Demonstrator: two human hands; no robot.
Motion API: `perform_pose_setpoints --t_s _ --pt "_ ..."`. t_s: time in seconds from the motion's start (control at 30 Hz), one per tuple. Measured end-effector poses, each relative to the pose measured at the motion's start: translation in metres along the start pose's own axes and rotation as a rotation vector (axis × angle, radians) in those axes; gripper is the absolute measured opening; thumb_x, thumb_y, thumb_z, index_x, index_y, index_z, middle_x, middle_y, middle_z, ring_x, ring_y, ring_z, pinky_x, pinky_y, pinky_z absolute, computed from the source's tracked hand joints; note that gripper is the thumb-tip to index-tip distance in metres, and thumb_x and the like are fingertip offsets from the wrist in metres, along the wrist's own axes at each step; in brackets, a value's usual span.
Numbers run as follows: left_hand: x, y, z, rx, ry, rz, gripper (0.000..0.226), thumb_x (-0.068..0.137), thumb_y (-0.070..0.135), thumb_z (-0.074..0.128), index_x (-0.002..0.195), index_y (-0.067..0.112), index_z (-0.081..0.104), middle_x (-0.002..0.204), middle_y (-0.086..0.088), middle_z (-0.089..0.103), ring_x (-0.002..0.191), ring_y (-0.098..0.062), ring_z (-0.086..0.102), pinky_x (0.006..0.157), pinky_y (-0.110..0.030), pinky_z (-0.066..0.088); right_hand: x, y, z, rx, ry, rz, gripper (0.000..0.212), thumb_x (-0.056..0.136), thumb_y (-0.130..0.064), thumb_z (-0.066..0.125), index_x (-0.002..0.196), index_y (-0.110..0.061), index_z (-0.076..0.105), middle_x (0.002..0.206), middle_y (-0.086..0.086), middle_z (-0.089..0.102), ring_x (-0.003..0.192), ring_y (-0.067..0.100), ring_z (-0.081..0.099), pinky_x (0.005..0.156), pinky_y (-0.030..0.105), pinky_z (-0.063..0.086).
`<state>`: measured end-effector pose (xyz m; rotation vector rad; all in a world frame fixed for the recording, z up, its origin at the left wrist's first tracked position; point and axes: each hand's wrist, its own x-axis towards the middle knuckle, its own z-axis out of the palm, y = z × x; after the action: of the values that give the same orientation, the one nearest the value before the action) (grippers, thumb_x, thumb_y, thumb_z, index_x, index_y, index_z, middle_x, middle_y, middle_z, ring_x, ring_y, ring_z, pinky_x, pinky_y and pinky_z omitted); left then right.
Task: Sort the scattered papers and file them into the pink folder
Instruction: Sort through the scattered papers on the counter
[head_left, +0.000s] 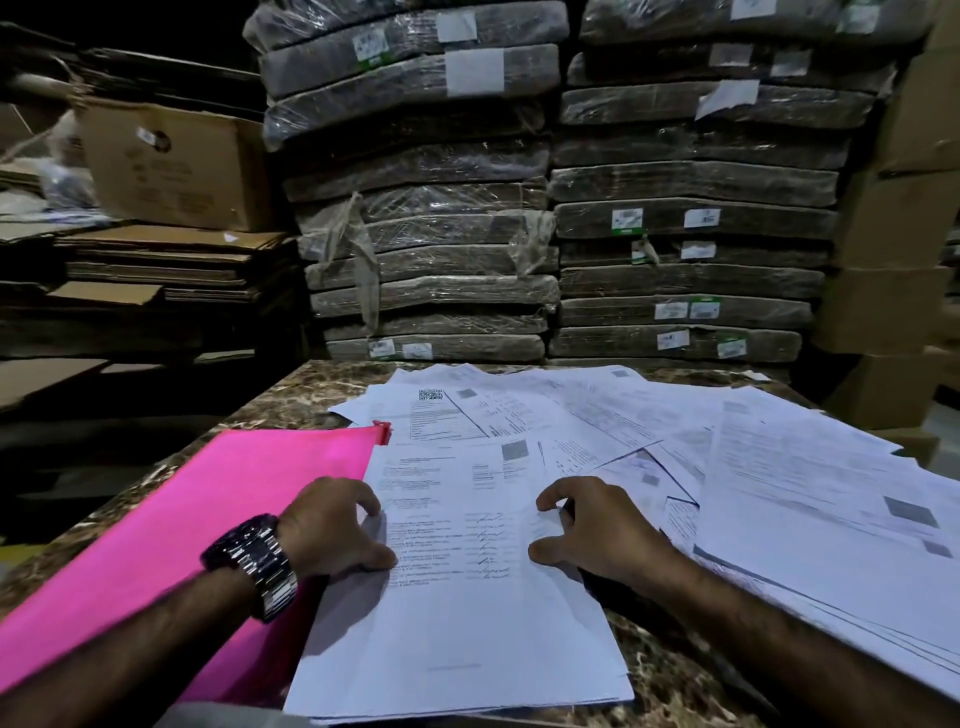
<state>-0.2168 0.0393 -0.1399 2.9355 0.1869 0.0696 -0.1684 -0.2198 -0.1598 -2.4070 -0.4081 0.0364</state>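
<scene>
Both edges of paper stack gripped, left hand L side, right hand R, pink folder at left

A brown marbled table is carrying a pink folder on the left and loose papers spreading rightward, the nearest stack seemingly overlapping the folder.
</scene>
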Motion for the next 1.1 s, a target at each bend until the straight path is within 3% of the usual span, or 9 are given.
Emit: perform_pose_setpoints --t_s 0.2,0.4,0.53,0.63,0.8,1.0,1.1 --pt "0.007 0.004 0.003 0.124 -0.005 0.01 0.058 0.07 0.052 0.076 0.118 0.021 0.062 0.119 0.005 0.061 0.111 -0.014 0.054 0.081 -0.02 0.04 0.001 0.003 0.003 -0.002 0.026 0.004 0.048 0.067 -0.028 0.084 0.109 -0.018 0.063 0.073 -0.013 0.047 0.063 -0.003 0.047 0.045 0.006 0.031" --pt "0.015 0.007 0.001 0.158 -0.038 -0.009 0.062 0.069 0.05 0.077 0.117 0.015 0.063 0.117 0.0 0.065 0.104 -0.015 0.056 0.085 -0.022 0.045 0.001 0.006 0.003 -0.029 0.058 0.01 0.046 0.068 -0.031 0.083 0.107 -0.018 0.063 0.079 -0.017 0.046 0.077 0.002 0.05 0.052 0.007 0.031" --pt "0.024 0.026 0.005 0.054 0.042 0.055 0.057 0.071 0.05 0.075 0.118 0.019 0.063 0.118 0.0 0.063 0.108 -0.017 0.056 0.083 -0.024 0.044 0.002 0.009 -0.007 -0.006 0.102 0.03 0.041 0.071 -0.033 0.081 0.105 -0.017 0.066 0.085 -0.008 0.059 0.075 0.004 0.055 0.058 0.014 0.038" --pt "0.03 0.056 0.009 -0.069 0.054 0.128 0.053 0.073 0.048 0.075 0.115 0.02 0.063 0.11 0.002 0.062 0.103 -0.016 0.056 0.075 -0.022 0.037 0.001 0.017 -0.023 0.013 0.155 0.079 0.035 0.072 -0.037 0.079 0.101 -0.019 0.069 0.085 -0.002 0.069 0.081 0.011 0.063 0.067 0.021 0.046" --pt "0.044 0.127 0.019 -0.179 0.039 0.259 0.048 0.076 0.046 0.074 0.113 0.018 0.063 0.108 0.0 0.066 0.096 -0.017 0.058 0.078 -0.025 0.044 -0.011 0.05 -0.067 0.059 0.243 0.183 0.03 0.076 -0.037 0.078 0.096 -0.016 0.071 0.084 0.005 0.071 0.082 0.02 0.068 0.073 0.03 0.053" --pt "0.064 0.221 0.039 -0.306 -0.078 0.34 0.049 0.077 0.044 0.074 0.115 0.016 0.062 0.114 -0.003 0.067 0.105 -0.021 0.061 0.082 -0.026 0.049 -0.037 0.113 -0.129 -0.005 0.344 0.413 0.04 0.076 -0.043 0.077 0.1 -0.012 0.07 0.099 0.011 0.073 0.088 0.021 0.065 0.084 0.033 0.052" --pt "0.071 0.254 0.047 -0.285 -0.108 0.339 0.037 0.077 0.045 0.071 0.1 0.016 0.063 0.104 -0.003 0.065 0.097 -0.022 0.059 0.08 -0.029 0.049 -0.056 0.135 -0.15 -0.084 0.394 0.539 0.047 0.078 -0.042 0.075 0.099 0.0 0.069 0.098 0.018 0.073 0.095 0.03 0.066 0.085 0.034 0.05"
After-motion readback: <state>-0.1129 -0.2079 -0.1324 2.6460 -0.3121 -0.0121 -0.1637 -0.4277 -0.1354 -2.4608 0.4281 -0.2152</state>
